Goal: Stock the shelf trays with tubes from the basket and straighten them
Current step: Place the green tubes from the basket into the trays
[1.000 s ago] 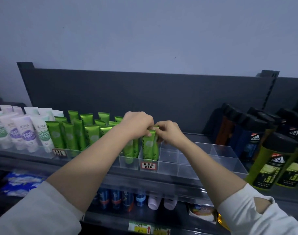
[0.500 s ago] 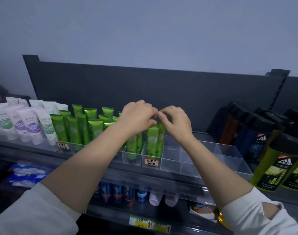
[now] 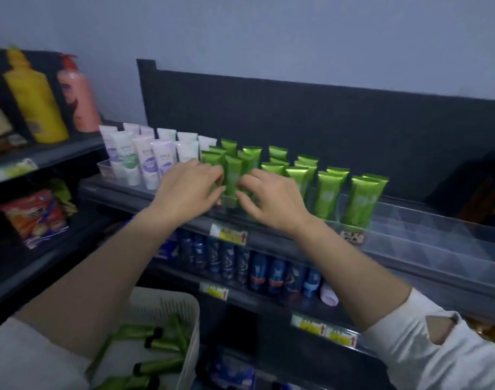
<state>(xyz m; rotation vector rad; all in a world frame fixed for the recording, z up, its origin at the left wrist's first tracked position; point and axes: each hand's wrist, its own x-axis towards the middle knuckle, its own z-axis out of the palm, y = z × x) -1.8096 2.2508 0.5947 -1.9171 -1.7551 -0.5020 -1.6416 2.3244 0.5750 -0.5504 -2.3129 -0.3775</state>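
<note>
Green tubes (image 3: 329, 192) stand upright in rows in clear shelf trays (image 3: 426, 220) on the upper shelf. My left hand (image 3: 188, 191) and my right hand (image 3: 271, 197) flank one front-row green tube (image 3: 232, 175), fingertips touching its sides; whether they grip it is unclear. A white basket (image 3: 184, 308) at the bottom left holds several more green tubes (image 3: 161, 344) lying flat with black caps.
White tubes (image 3: 145, 159) fill the trays left of the green ones. The clear trays to the right hold nothing. Blue cans (image 3: 257, 271) line the shelf below. A yellow bottle (image 3: 35, 99), a pink bottle (image 3: 77, 94) and snack bags (image 3: 35, 215) sit on the left rack.
Both hands have moved left from the rightmost green tubes to a front tube in the left rows. The view has swung left and down, bringing the basket into sight.
</note>
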